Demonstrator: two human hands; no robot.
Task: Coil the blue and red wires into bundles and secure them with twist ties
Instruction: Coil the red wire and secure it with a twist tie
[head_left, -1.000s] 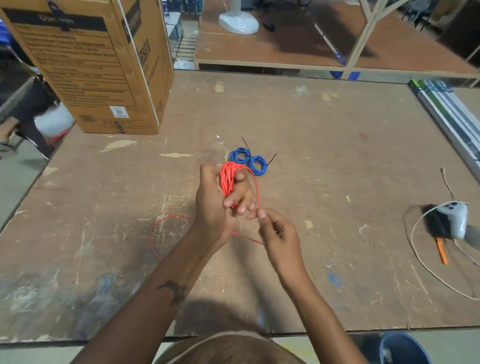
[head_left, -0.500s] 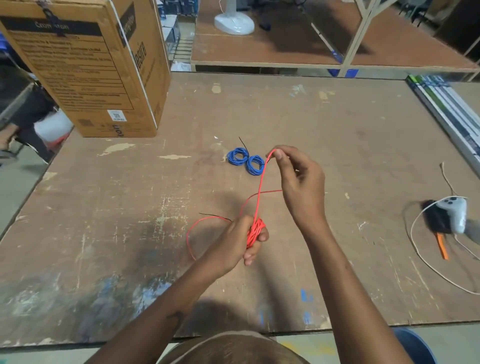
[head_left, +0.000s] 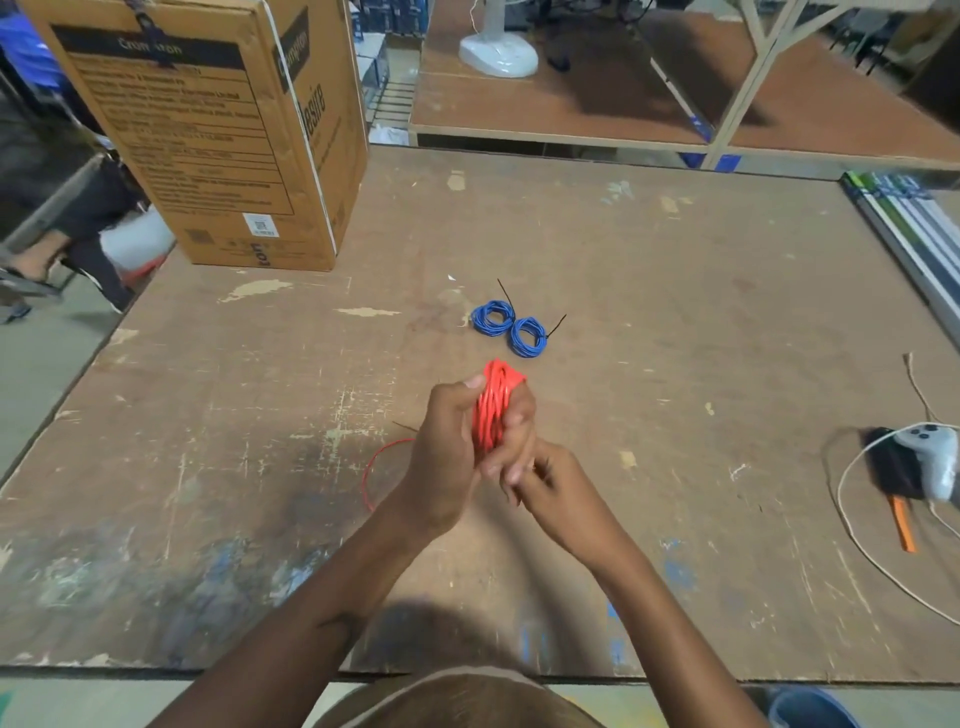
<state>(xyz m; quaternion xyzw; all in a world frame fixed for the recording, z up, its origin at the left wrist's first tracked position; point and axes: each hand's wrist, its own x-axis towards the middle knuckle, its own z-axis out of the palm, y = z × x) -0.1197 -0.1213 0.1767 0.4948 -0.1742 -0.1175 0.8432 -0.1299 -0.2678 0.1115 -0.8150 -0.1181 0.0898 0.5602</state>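
Since a moment ago, right hand (head_left: 558, 480) has dropped from the far side to just beneath left hand (head_left: 457, 447), whose curled fingers grip the upright red wire coil (head_left: 493, 405). Right fingers are curled; their hold is unclear. 2 tied blue bundles (head_left: 509, 327) lie just beyond; loose red tail (head_left: 376, 467) lies left. Table (head_left: 675, 312) is open around.

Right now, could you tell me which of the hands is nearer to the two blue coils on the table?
Left. The left hand, gripping the red wire bundle, sits just below the blue coils; the right hand is lower, farther away.
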